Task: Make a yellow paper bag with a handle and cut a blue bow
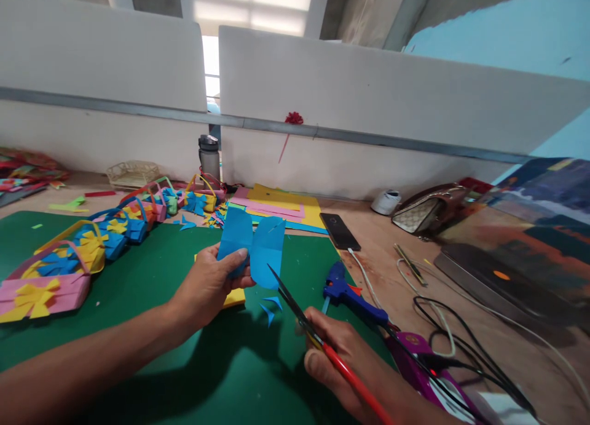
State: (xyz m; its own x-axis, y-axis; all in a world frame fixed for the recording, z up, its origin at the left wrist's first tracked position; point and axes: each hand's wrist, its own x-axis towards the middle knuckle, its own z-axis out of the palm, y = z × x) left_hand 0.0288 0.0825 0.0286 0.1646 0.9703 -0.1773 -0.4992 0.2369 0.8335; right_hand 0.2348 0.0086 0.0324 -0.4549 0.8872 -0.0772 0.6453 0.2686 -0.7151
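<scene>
My left hand (216, 280) pinches a folded piece of blue paper (268, 246) between thumb and fingers, held up over the green cutting mat (152, 345). The paper has rounded edges and a notch at its top and bottom middle. In my right hand (341, 360) are scissors (302, 320) with red handles; their dark blades point up and left, the tips beside the paper's lower right part. Small blue paper scraps (270, 311) are on the mat below. Partly hidden behind my left hand lies some yellow paper (234, 298).
Several small paper baskets (50, 296) with bows line the left side. Coloured sheets (295, 206), a phone (340, 230) and a bottle (209, 157) stand or lie at the back. On the right are a blue glue gun (353, 299), black cables (465, 345) and a brown case (502, 283).
</scene>
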